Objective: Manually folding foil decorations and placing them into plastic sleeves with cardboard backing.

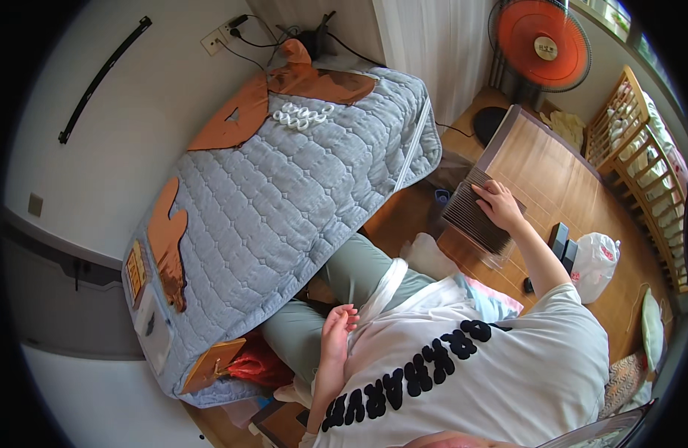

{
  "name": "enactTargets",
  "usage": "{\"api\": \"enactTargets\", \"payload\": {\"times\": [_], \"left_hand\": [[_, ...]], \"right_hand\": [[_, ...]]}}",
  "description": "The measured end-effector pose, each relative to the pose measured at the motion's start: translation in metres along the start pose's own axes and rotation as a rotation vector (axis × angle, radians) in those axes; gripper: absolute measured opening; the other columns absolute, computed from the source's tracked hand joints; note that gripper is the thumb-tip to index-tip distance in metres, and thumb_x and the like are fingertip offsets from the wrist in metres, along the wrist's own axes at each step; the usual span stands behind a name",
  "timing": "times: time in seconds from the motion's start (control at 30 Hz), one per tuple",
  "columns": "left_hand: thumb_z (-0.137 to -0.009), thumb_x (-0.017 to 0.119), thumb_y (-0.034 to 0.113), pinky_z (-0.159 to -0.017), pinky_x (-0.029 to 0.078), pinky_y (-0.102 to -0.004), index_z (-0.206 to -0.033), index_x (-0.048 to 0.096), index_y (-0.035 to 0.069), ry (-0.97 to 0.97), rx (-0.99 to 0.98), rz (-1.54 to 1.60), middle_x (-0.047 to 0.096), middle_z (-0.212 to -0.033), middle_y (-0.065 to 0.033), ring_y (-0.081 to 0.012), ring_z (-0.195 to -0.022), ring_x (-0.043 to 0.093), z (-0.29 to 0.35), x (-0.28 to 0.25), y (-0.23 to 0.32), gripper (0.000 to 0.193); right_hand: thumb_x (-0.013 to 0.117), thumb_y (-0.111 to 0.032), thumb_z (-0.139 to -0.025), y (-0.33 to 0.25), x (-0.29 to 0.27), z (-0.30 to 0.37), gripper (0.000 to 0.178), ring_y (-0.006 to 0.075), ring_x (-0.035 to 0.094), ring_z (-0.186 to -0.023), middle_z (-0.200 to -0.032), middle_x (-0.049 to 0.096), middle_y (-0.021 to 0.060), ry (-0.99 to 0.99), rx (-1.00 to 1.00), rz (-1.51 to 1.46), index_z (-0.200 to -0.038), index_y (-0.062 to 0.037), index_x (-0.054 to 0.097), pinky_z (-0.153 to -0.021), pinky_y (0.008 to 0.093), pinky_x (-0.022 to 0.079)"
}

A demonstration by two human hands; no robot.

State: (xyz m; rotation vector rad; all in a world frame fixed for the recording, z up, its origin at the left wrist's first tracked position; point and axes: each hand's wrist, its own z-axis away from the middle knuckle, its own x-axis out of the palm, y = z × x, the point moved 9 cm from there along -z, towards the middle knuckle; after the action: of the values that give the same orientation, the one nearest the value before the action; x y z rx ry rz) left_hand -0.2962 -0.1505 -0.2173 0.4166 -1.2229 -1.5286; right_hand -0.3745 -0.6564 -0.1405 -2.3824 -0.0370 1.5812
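My right hand [499, 206] lies with its palm down and fingers stretched on a dark brown ridged piece [476, 218], made of many fine parallel ribs. That piece rests on the near left corner of a low wooden table [556, 160]. Clear plastic shows along its near edge. My left hand [336, 332] is held over my lap, its fingers loosely bent and nothing visible in them. A white cloth band [387, 287] lies across my thigh just beyond that hand.
A bed with a grey quilted cover [284, 201] fills the left, bearing copper-coloured sheets [235, 123] and several white rings [303, 116]. Right of me are black boxes [560, 243] and a white plastic bag [596, 265]. A red round heater [542, 48] and a wooden crib [635, 142] stand farther off.
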Motion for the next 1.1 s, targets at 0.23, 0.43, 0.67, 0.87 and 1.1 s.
{"api": "enactTargets", "payload": {"times": [0.23, 0.43, 0.67, 0.87, 1.1], "left_hand": [[-0.105, 0.053, 0.019, -0.084, 0.049, -0.028, -0.123, 0.061, 0.006, 0.0, -0.019, -0.009, 0.068, -0.111, -0.005, -0.0142, -0.098, 0.064, -0.004, 0.002, -0.004, 0.024], [-0.104, 0.053, 0.019, -0.085, 0.049, -0.0279, -0.123, 0.061, 0.007, -0.019, -0.02, -0.004, 0.067, -0.11, -0.0039, -0.0136, -0.098, 0.063, -0.004, 0.003, -0.005, 0.024], [-0.104, 0.054, 0.021, -0.085, 0.047, -0.0262, -0.124, 0.061, 0.007, -0.023, -0.044, -0.023, 0.067, -0.111, -0.0034, -0.0121, -0.098, 0.062, -0.004, 0.003, -0.004, 0.025], [-0.096, 0.06, -0.001, -0.094, 0.048, -0.0266, -0.143, 0.051, 0.003, -0.135, 0.141, -0.232, 0.061, -0.122, -0.0062, -0.0108, -0.1, 0.06, -0.007, 0.035, 0.014, 0.048], [-0.097, 0.064, 0.003, -0.101, 0.046, -0.0303, -0.139, 0.051, -0.003, -0.064, 0.35, -0.431, 0.061, -0.13, -0.0088, -0.0172, -0.12, 0.059, 0.005, 0.031, 0.047, 0.045]], "right_hand": [[0.059, -0.029, -0.099, 0.009, 0.01, -0.002, 0.049, 0.0337, 0.051, -0.121, -0.124, 0.054, 0.0143, -0.1, 0.073, -0.013, -0.146, -0.0164, 0.055, -0.108, 0.0438, 0.039], [0.057, -0.036, -0.101, 0.013, 0.013, -0.005, 0.05, 0.0319, 0.052, -0.118, -0.121, 0.056, 0.0124, -0.102, 0.06, 0.031, -0.148, -0.0181, 0.054, -0.104, 0.0419, 0.041], [0.059, -0.035, -0.1, 0.001, 0.017, -0.011, 0.052, 0.0329, 0.052, -0.117, -0.121, 0.056, 0.0122, -0.134, 0.072, 0.057, -0.148, -0.0169, 0.054, -0.103, 0.0427, 0.041], [0.069, -0.002, -0.086, -0.205, 0.0, -0.038, 0.046, 0.0303, 0.059, -0.104, -0.106, 0.062, 0.0108, 0.033, -0.101, -0.729, -0.13, -0.0123, 0.063, -0.09, 0.0416, 0.05], [0.052, -0.009, -0.101, -0.398, 0.035, -0.019, 0.029, 0.0281, 0.058, -0.109, -0.109, 0.059, 0.0132, -0.571, -0.466, -1.581, -0.127, -0.0014, 0.064, -0.102, 0.0392, 0.043]]}}
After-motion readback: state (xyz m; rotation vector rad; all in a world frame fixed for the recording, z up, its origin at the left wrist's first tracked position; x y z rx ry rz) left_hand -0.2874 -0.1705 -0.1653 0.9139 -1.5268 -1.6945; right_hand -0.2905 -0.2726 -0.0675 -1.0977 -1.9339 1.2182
